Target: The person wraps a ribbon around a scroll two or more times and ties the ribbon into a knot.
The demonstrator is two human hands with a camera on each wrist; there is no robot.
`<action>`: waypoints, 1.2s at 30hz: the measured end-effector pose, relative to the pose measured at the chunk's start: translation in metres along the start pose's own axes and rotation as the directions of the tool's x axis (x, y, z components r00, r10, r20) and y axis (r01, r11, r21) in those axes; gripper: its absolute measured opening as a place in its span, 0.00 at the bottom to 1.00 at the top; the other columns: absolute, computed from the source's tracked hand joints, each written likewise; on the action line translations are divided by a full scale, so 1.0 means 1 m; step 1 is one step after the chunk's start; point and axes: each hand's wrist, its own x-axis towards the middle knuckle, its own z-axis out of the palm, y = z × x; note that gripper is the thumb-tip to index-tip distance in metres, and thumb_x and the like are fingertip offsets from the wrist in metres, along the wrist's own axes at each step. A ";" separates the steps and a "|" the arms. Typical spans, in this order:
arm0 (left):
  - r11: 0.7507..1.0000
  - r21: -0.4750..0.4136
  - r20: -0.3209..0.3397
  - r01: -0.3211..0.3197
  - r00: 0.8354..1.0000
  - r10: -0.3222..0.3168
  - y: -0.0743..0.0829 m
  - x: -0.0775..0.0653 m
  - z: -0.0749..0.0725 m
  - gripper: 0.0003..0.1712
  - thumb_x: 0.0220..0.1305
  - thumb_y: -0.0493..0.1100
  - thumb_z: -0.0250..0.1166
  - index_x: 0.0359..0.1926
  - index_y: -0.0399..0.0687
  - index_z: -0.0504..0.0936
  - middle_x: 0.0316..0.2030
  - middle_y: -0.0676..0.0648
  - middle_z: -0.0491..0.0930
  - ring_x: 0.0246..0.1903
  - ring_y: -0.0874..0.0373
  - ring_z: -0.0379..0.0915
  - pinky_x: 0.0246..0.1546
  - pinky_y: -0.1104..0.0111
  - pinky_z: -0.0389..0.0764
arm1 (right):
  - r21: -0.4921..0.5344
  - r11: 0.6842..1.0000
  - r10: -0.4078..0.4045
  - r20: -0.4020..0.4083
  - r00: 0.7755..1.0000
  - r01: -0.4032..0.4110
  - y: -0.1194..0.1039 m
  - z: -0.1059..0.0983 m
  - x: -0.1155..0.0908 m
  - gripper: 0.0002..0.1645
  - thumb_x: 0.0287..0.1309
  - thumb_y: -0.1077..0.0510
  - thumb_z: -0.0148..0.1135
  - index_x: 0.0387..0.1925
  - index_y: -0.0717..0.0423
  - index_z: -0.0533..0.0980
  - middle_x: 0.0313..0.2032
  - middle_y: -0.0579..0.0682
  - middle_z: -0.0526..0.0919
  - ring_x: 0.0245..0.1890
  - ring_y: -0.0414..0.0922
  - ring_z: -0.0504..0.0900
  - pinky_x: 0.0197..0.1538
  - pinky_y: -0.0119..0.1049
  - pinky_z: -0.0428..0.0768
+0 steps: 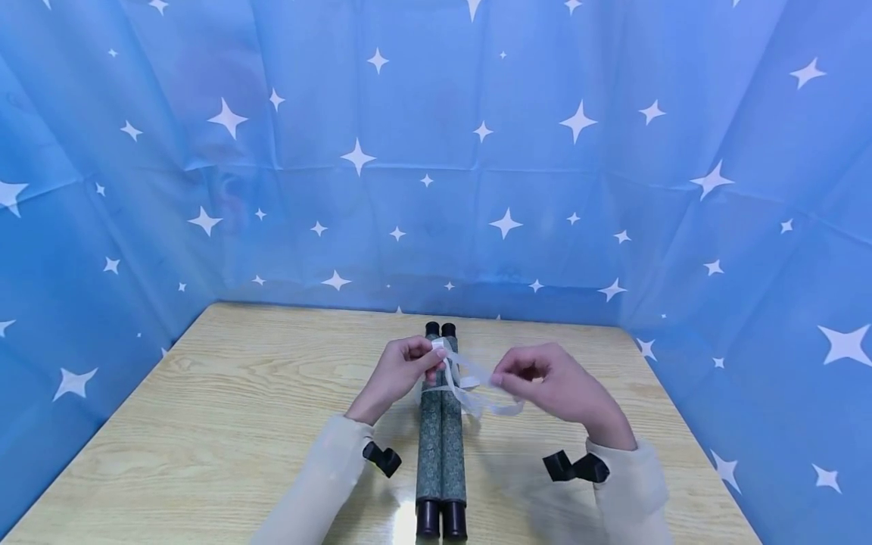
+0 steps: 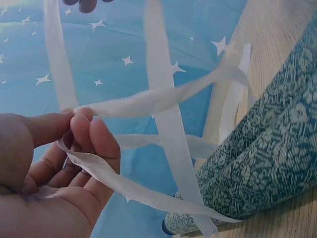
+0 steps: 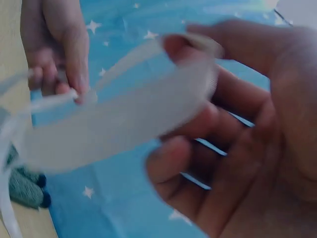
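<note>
A scroll rolled from both ends [image 1: 430, 446], covered in green patterned cloth with dark end knobs, lies lengthwise on the table. White ribbon [image 2: 171, 134] loops around and above its upper part. My left hand [image 1: 402, 367] pinches the ribbon between thumb and fingertips, just over the scroll's far half. To the right of the scroll, my right hand [image 1: 559, 382] holds another stretch of the ribbon [image 3: 124, 119] between thumb and index finger, drawn out toward that side. In the right wrist view this stretch is blurred, and the other fingers are loosely bent.
The wooden table [image 1: 272, 393] extends to both sides of the scroll. A blue curtain with white stars [image 1: 436, 197] hangs behind the table and along both sides. Black bow-like pieces [image 1: 383, 459] sit at both wrists, by the white sleeves [image 1: 327, 469].
</note>
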 end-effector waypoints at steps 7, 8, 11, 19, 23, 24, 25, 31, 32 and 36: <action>1.000 -0.009 0.004 0.016 1.000 -0.016 0.000 0.001 0.000 0.11 0.73 0.45 0.66 0.40 0.40 0.83 0.32 0.48 0.86 0.27 0.59 0.79 0.42 0.62 0.83 | 0.031 0.999 -0.043 0.399 0.916 0.033 -0.008 0.042 0.017 0.06 0.68 0.52 0.66 0.35 0.46 0.86 0.21 0.43 0.84 0.19 0.30 0.74 0.26 0.26 0.75; 1.000 -0.008 0.007 0.016 1.000 -0.016 0.000 0.001 0.000 0.11 0.73 0.46 0.65 0.40 0.41 0.83 0.31 0.49 0.85 0.27 0.59 0.79 0.42 0.61 0.83 | 0.035 0.999 -0.038 0.442 0.896 0.025 -0.009 0.049 0.019 0.06 0.68 0.52 0.66 0.35 0.46 0.86 0.21 0.44 0.85 0.18 0.31 0.76 0.26 0.25 0.76; 1.000 -0.004 0.016 0.013 1.000 -0.013 0.002 0.001 0.000 0.11 0.74 0.45 0.64 0.41 0.41 0.83 0.31 0.51 0.84 0.28 0.59 0.79 0.44 0.56 0.83 | 0.061 0.997 0.002 0.546 0.838 -0.042 -0.011 0.064 0.023 0.07 0.69 0.53 0.65 0.36 0.48 0.85 0.21 0.47 0.87 0.18 0.38 0.82 0.27 0.27 0.78; 0.999 0.053 0.037 -0.005 0.999 0.003 0.002 0.002 0.001 0.08 0.74 0.43 0.64 0.41 0.42 0.83 0.27 0.54 0.82 0.28 0.59 0.77 0.37 0.62 0.81 | -0.068 0.990 0.141 0.392 0.909 -0.124 0.012 0.056 0.023 0.09 0.69 0.60 0.60 0.36 0.54 0.86 0.24 0.46 0.87 0.19 0.38 0.79 0.25 0.27 0.73; 0.997 0.072 0.066 -0.015 0.998 0.010 0.003 0.001 0.001 0.07 0.74 0.42 0.64 0.43 0.42 0.84 0.28 0.53 0.82 0.28 0.59 0.78 0.37 0.63 0.81 | -0.111 0.979 0.186 0.116 0.976 -0.174 0.028 0.051 0.025 0.04 0.68 0.54 0.65 0.38 0.48 0.84 0.30 0.43 0.85 0.25 0.38 0.75 0.30 0.30 0.74; 0.997 0.072 0.073 -0.022 0.997 0.017 0.003 0.001 0.001 0.08 0.74 0.42 0.64 0.43 0.42 0.84 0.28 0.53 0.83 0.29 0.59 0.79 0.37 0.63 0.82 | -0.090 0.979 0.191 0.067 0.979 -0.185 0.031 0.052 0.027 0.07 0.67 0.51 0.67 0.43 0.46 0.83 0.34 0.43 0.85 0.30 0.40 0.77 0.32 0.32 0.76; 0.997 0.073 0.078 -0.029 0.997 0.023 0.003 0.001 0.000 0.08 0.74 0.42 0.64 0.44 0.42 0.84 0.29 0.53 0.83 0.29 0.59 0.79 0.38 0.63 0.82 | -0.066 0.980 0.191 0.032 0.981 -0.188 0.032 0.052 0.029 0.13 0.65 0.48 0.69 0.48 0.46 0.82 0.39 0.44 0.85 0.35 0.42 0.79 0.36 0.34 0.78; 0.994 0.092 0.099 -0.065 0.994 0.055 0.004 -0.001 -0.002 0.10 0.74 0.45 0.64 0.43 0.42 0.84 0.30 0.52 0.83 0.30 0.58 0.79 0.40 0.56 0.83 | -0.001 0.984 0.180 -0.037 0.983 -0.180 0.038 0.064 0.040 0.22 0.63 0.38 0.69 0.55 0.39 0.82 0.46 0.41 0.86 0.48 0.45 0.81 0.49 0.39 0.80; 0.994 0.094 0.101 -0.062 0.993 0.053 0.004 -0.001 -0.002 0.10 0.74 0.45 0.65 0.43 0.42 0.84 0.31 0.52 0.82 0.30 0.58 0.78 0.40 0.55 0.83 | -0.006 0.984 0.178 -0.046 0.983 -0.179 0.039 0.066 0.041 0.19 0.64 0.38 0.68 0.51 0.39 0.83 0.43 0.41 0.86 0.45 0.43 0.82 0.48 0.37 0.80; 0.995 0.087 0.104 -0.043 0.994 0.033 0.005 -0.001 -0.002 0.10 0.72 0.45 0.66 0.43 0.42 0.84 0.30 0.52 0.82 0.29 0.58 0.78 0.40 0.57 0.83 | -0.007 0.986 0.166 -0.078 0.983 -0.167 0.040 0.070 0.042 0.12 0.68 0.43 0.65 0.36 0.45 0.85 0.29 0.42 0.84 0.30 0.38 0.78 0.37 0.32 0.78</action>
